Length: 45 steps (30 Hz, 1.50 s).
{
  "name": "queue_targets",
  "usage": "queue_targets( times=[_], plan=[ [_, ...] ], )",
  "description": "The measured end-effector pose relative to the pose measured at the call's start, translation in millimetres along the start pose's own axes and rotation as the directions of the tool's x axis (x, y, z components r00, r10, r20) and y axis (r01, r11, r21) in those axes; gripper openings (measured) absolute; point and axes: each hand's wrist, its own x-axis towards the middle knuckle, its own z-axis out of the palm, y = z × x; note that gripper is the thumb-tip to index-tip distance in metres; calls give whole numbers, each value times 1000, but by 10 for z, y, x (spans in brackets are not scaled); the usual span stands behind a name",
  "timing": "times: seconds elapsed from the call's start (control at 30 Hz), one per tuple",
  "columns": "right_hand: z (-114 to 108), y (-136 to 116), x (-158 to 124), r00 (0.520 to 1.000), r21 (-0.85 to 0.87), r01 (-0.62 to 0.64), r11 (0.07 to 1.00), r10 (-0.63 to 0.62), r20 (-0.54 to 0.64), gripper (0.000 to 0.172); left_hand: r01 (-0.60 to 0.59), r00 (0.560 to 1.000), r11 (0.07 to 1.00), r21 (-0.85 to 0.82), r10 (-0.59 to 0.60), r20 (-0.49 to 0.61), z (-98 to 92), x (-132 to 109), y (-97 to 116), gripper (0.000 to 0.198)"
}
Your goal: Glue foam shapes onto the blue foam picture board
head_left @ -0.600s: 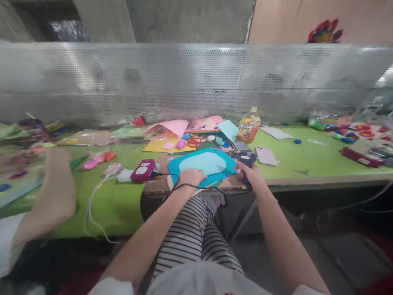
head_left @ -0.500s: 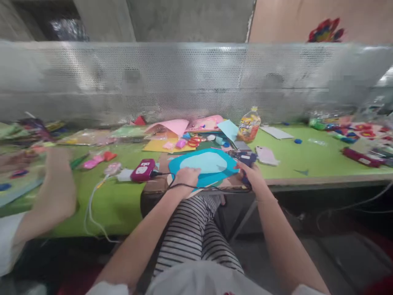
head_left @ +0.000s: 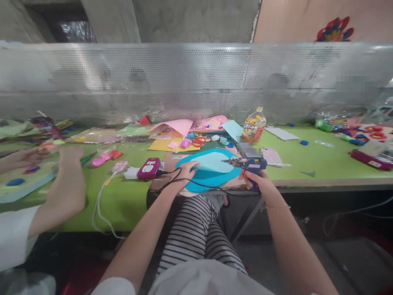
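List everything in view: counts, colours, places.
Upper sheet: 1, light blue, centre.
Lower sheet: 1, blue, beneath.
Glue gun: 1, blue, centre right.
Boxy device: 1, magenta, centre left.
Scissors: 1, red-handled, behind sheets.
Bottle: 1, yellow-orange, behind glue gun.
Tabletop: 1, green, below.
Craft scraps: many, multicoloured, across tabletop.
Panel: 1, silver, behind tabletop.
Flower: 1, multicoloured, upper right.
Another person's sleeve: 1, white, left.
Left hand: 1, bare, holding upper sheet.
Right hand: 1, bare, gripping glue gun.

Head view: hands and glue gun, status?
Left hand holding edge of light-blue sheet. Right hand gripping glue gun, nozzle toward sheet. Black cable across left wrist.
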Motion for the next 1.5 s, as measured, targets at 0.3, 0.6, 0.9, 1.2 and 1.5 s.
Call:
queue_targets(
  times=[0.3,0.6,0.9,1.2,1.5],
  plan=[
    [562,-311,-34,997,-715,72,696,-33,69,32,-20,996,997,76,26,-83,-76,-20,74,20],
    [882,-369,161,997,-766,8,643,51,53,36,4,999,994,105,2,-54,-130,-46,167,21],
    [798,-357,92,988,-802,-65,594,150,32,34,39,998,994,103,-33,-59,-144,-63,197,23],
    [282,-237,-74,997,-707,71,704,-69,30,37,39,996,989,146,-28,-81,-65,-56,115,25],
    [226,-196,-104,998,-678,-45,734,12,-54,34,30,997,993,118,-20,-78,-67,-79,144,30]
  ],
)
